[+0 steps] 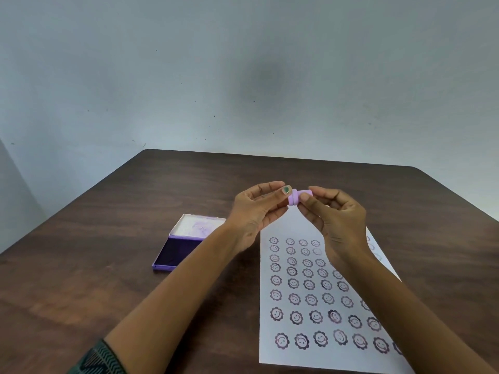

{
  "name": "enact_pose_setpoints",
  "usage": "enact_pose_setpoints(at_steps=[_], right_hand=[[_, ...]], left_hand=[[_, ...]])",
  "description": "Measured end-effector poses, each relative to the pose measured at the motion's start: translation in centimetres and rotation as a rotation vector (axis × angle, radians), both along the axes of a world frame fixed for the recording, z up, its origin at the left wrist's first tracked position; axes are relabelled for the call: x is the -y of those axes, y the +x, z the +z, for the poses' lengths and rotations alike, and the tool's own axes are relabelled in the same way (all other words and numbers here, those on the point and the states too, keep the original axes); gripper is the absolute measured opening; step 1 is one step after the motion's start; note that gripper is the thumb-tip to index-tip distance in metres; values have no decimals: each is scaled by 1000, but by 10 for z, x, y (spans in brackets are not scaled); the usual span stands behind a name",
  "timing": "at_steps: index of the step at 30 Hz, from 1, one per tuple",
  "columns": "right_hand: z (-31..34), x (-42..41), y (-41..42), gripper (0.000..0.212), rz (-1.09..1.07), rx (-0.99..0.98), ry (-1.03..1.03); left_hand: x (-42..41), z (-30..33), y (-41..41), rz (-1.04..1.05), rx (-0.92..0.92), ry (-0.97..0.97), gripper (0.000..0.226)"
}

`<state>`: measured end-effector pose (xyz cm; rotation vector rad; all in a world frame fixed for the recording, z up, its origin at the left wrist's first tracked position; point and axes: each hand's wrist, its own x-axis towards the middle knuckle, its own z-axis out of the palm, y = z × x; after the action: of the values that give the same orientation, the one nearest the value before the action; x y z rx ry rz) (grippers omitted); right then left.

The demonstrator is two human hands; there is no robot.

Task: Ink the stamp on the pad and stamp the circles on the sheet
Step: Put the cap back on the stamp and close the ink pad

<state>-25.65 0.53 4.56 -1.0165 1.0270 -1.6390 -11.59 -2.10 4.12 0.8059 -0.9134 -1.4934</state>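
Two hands: left hand (258,209) and right hand (334,217) both pinch the stamp (297,197), one at each end, raised above the sheet's far edge.
Stamp axis: sideways, hand to hand.
Stamp look: small lilac cylinder, ribbed collar.
Pad (178,251): open, left of sheet (297,354), nearer left hand.
Sheet: rows mostly stamped.

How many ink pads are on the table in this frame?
1. The ink pad lies open on the table, left of the stamped sheet and under the left hand. Both hands hold the stamp above; the left forearm covers the pad's right edge.
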Motion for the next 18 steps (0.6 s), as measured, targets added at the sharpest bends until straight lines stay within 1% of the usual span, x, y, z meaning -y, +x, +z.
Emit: enact_pose_setpoints(at_steps=[2,4,6,10,18], right_hand=[[-1,1,0,28,-7,-15,-2],[-1,1,1,28,-8,-22,-8],[-1,1,1,30,-10,-30,-17],[-4,2,1,23,-30,-65,-22],[-10,6,-2,23,-52,-130,-33]], left_hand=[[0,-2,-2,7,-5,-4,18],[0,-3,-2,13,-12,-3,16],[0,-4,-2,30,14,-11,15],[1,-5,-3,66,53,-64,9],[1,-13,-8,158,241,-205,10]])
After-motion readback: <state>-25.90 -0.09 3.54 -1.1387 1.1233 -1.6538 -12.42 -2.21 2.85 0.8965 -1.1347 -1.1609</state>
